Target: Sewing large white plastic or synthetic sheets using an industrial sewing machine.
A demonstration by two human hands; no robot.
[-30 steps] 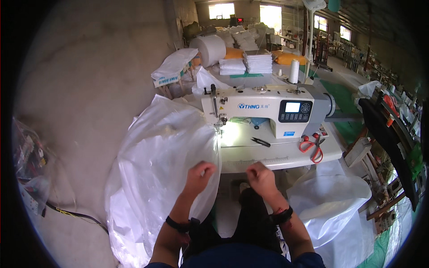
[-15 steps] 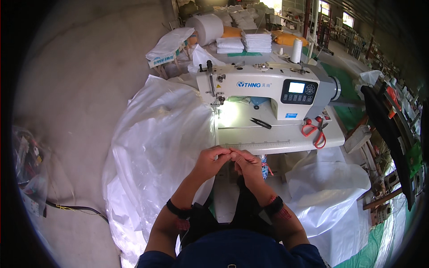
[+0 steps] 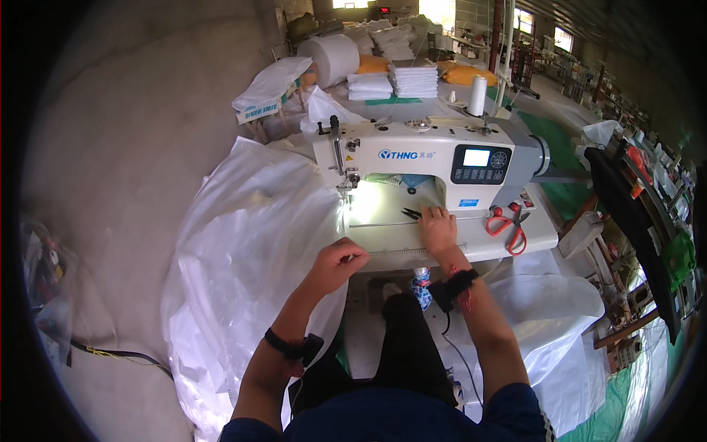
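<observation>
My right hand (image 3: pixel 440 230) lies on the sewing machine's white bed, its fingers curled over the handle end of black thread snips (image 3: pixel 411 214). The blades of the snips point left, toward the lit needle area. In front of the bed's near edge, my left hand (image 3: pixel 335 264) is closed, thumb against the fingers; whatever it pinches is too small to make out. Behind both hands stands the white sewing machine (image 3: pixel 401 153). A large sheet of white plastic-like fabric (image 3: pixel 250 243) drapes down on the left, beside my left forearm.
Red-handled scissors (image 3: pixel 508 228) lie at the bed's right end. A thread cone (image 3: pixel 478 96) stands behind the machine. Folded white stacks (image 3: pixel 414 78) and a big white roll (image 3: pixel 329 59) are farther back. More white sheeting (image 3: pixel 552 317) hangs at the right.
My hands, together at the bed's front edge before, have parted. The right one has reached forward onto the snips; the left stays closed, slightly to the left. The whole view has shifted a little.
</observation>
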